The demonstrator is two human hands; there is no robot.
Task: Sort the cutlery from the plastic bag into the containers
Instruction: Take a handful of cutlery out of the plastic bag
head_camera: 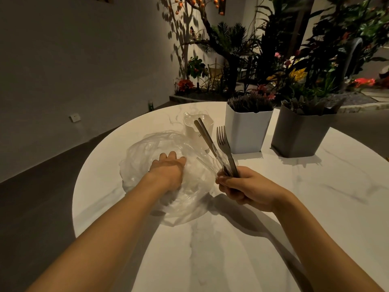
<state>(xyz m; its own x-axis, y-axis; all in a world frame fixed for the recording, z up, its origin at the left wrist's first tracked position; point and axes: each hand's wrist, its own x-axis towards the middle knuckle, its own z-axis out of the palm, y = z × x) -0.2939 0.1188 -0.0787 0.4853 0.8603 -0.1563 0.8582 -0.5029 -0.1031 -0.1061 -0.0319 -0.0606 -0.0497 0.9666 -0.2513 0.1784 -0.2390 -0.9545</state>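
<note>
The plastic bag (143, 157) lies crumpled on the white marble counter (231, 249), just in front of the person. Their left hand (167, 171) is pushed down into its folds. The film is thin, soft and glossy, so it will slide and bunch rather than hold a shape. It wants pinning flat or taking by its rim while the pieces are drawn out.

The right hand (244, 190) is clenched round a mixed bundle held upright beside the bag. In it are a dark metal fork (223, 142), two slim dark handles (203, 131) leaning left, and some clear plastic pieces (219, 161) fanned low against the fist. The metal ones look stiff and fairly weighty and are safest taken by the handle. The clear ones are light, slick and likely brittle, and could slip out of so full a grip.

Beyond stand a small pale container (192, 127) holding clear pieces, a white container (246, 133) bristling with dark cutlery, and a grey container (299, 135), also filled.

Much is hard to read. I cannot tell whether the left hand has caught anything, since its fingertips sink into the film. Clear plastic against clear bag hides whatever remains inside. The two slim handles may be spoons or chopsticks, as their working ends are buried in the fist. The dim light blurs what kind each tall container holds.
</note>
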